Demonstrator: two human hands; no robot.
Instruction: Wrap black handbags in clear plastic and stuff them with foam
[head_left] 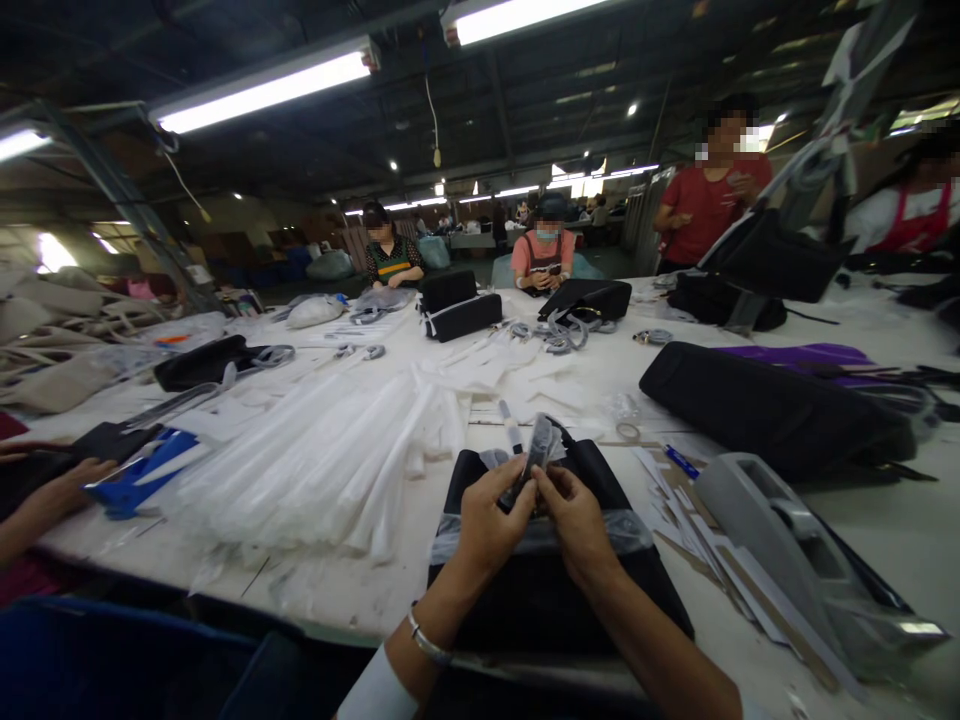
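Observation:
A black bag (517, 610) lies flat on the table in front of me, with a band of clear plastic wrap (630, 532) across it. Above the bag my left hand (489, 515) is closed around a dark strap wrapped in translucent plastic (541, 445). My right hand (576, 515) pinches the same wrapped strap from the right, its thumb and forefinger close to the left fingertips. Just beyond the hands a pale, wrapped strip (511, 425) points away from me. The fingers hide the part of the strap between them.
White plastic sleeves (300, 470) are heaped to the left, beside a blue tape dispenser (142, 475) and another person's hand (67, 500). On the right are a grey tape dispenser (787, 540), paper strips (720, 560) and a large black bag (772, 410). Several people work across the table (397, 370).

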